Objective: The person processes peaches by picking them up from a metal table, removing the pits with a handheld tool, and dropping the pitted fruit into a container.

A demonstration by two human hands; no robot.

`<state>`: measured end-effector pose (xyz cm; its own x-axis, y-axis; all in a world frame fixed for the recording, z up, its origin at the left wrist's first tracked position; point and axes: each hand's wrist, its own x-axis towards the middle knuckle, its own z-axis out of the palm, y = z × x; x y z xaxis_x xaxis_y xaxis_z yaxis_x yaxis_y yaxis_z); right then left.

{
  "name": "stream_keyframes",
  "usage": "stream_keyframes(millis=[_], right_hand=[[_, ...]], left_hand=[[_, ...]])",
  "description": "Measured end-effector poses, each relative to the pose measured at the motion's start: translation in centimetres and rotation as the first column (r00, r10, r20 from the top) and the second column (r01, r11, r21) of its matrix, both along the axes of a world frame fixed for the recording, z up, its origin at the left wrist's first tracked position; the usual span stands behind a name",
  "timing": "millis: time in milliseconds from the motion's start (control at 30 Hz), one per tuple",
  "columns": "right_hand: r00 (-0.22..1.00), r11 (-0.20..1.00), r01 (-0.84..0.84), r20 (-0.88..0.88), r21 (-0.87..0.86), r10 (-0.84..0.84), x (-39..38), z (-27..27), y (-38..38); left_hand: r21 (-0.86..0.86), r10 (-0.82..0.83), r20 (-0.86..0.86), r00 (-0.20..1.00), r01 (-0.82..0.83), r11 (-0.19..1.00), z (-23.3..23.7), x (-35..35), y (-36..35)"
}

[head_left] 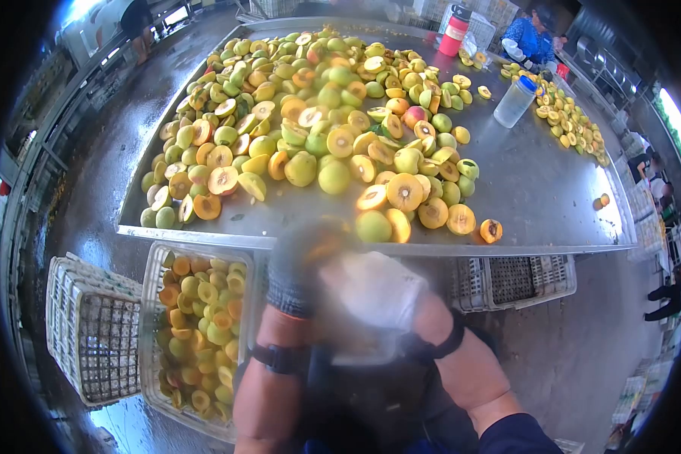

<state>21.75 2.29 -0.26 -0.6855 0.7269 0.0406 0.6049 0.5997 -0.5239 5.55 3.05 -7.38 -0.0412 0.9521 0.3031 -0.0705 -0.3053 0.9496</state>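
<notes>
My left hand [295, 268], in a dark grey glove, is at the table's front edge, curled around a blurred yellow-orange piece of fruit that looks like a peach [324, 244]. Close beside it, my right hand [378, 289] wears a white glove and points toward the same fruit. Its fingers are lost in the blur, so I cannot tell how they are bent. Just beyond the hands lie a green-yellow peach [373, 226] and cut peach halves [405, 193], some with the pit still in. A large heap of halves [303, 129] covers the metal table [280, 208].
A crate of peach halves [204, 325] stands below the table at left, beside stacked white crates [94, 333]. More crates [511, 281] sit under the right side. A blue-lidded bottle [515, 102] and a red bottle [454, 32] stand on the table. A co-worker in blue [530, 39] is at the far end.
</notes>
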Motion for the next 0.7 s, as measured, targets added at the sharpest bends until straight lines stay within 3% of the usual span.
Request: stream_keyframes(millis=[33,67,100,167,267,300,367,400,500,567,600,667,700], right_hand=[[0.999,0.992,-0.008,-0.041,-0.126,0.003,0.5,0.9,0.3],[0.997,0.995,-0.024,-0.071,-0.095,0.018,1.0,0.0,0.7],[0.995,0.997,-0.041,-0.098,-0.063,0.035,1.0,-0.4,1.0],[0.967,0.869,0.051,-0.192,-0.492,-0.166,1.4,-0.2,1.1],[0.824,0.643,-0.042,-0.390,-0.765,-0.410,2.1,1.9,0.1],[0.808,0.647,-0.062,-0.419,-0.760,-0.415,2.0,1.6,0.0],[0.772,0.657,-0.101,-0.475,-0.748,-0.423,1.8,1.1,-0.4],[0.820,0.658,-0.044,-0.403,-0.752,-0.406,1.5,0.9,-0.2],[0.932,0.857,0.140,-0.226,-0.496,-0.283,0.5,-0.6,0.4],[0.972,0.985,0.137,-0.179,-0.106,-0.155,0.3,-1.4,-0.2],[0.980,0.980,0.109,-0.145,-0.165,-0.133,0.0,-0.6,-0.4],[0.994,0.990,0.052,-0.086,-0.129,-0.064,0.0,-0.4,-0.4],[0.998,0.993,0.024,-0.057,-0.114,-0.030,0.0,-0.4,-0.4]], left_hand=[[0.111,-0.007,-0.211,0.978,0.031,0.993,0.5,-0.4,0.0],[0.201,0.030,-0.394,0.919,0.054,0.978,1.1,-0.8,-0.3],[0.222,0.052,-0.443,0.895,0.053,0.974,1.1,-0.8,-0.3],[0.266,0.101,-0.533,0.840,0.052,0.963,1.1,-0.8,-0.2],[0.275,0.229,-0.397,0.889,-0.122,0.954,1.3,0.2,0.0],[0.238,0.245,-0.322,0.915,-0.173,0.956,1.3,0.8,-0.1],[0.198,0.268,-0.346,0.899,-0.209,0.958,1.3,0.8,-0.5],[0.202,0.270,-0.443,0.855,-0.198,0.959,1.6,0.5,-0.7],[0.258,0.333,-0.550,0.766,-0.223,0.940,0.8,-0.3,-0.4],[0.164,0.283,-0.426,0.860,-0.234,0.958,0.3,-0.2,-0.3],[0.046,0.212,-0.269,0.940,-0.207,0.977,0.2,-0.1,-0.3],[-0.014,0.146,-0.197,0.969,-0.152,0.988,0.6,-0.3,-0.3],[0.036,0.143,-0.298,0.944,-0.138,0.990,1.2,-0.6,-0.4]])
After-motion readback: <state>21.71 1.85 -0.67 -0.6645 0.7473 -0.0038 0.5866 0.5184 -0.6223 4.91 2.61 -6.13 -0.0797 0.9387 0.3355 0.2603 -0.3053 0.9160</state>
